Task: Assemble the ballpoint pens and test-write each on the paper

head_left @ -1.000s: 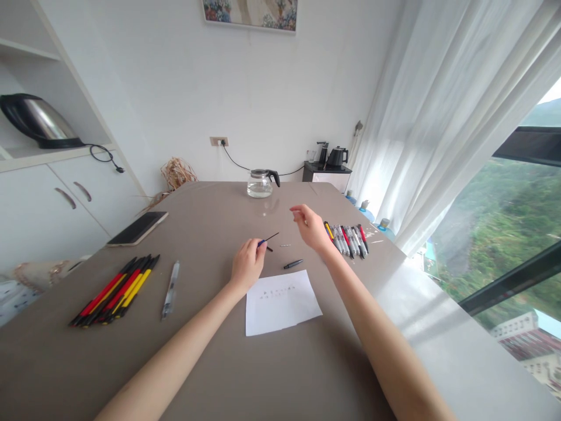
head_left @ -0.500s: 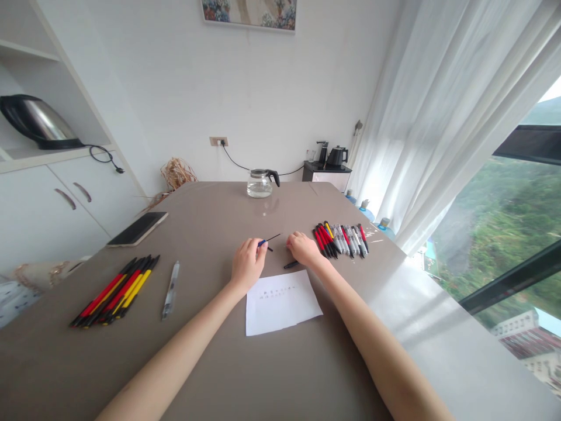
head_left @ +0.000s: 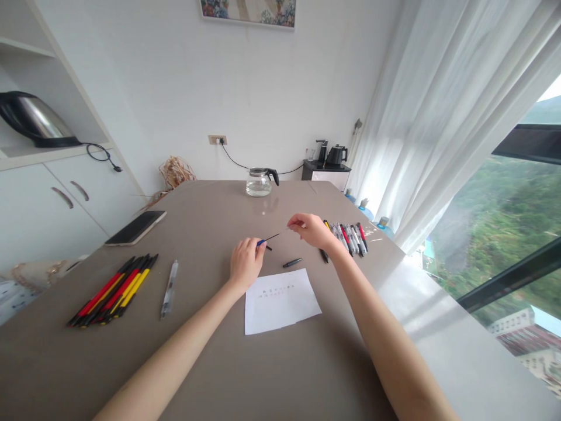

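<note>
My left hand (head_left: 246, 262) is closed around a blue pen barrel (head_left: 261, 242), from which a thin dark refill (head_left: 272, 236) points to the right. A short black end also sticks out below those fingers. To the right and slightly higher, my right hand (head_left: 308, 228) pinches a tiny pale thing at its fingertips, close to the refill's tip; it is too small to name. Between the hands and nearer to me, a black pen part (head_left: 292, 262) lies loose on the table. Just in front of it is a white sheet of paper (head_left: 280, 313) with small writing.
Several red, yellow and black pens (head_left: 114, 289) lie at the left, beside a single clear pen (head_left: 169, 289). More pens (head_left: 350, 238) form a row at the right, partly behind my right hand. A phone (head_left: 137, 228) and a glass pot (head_left: 258, 183) stand farther off on the table (head_left: 210, 222).
My right hand has lifted and shifted right, away from the table, with its fingertips now pinched. This uncovers the black pen part. My left hand has stayed nearly still.
</note>
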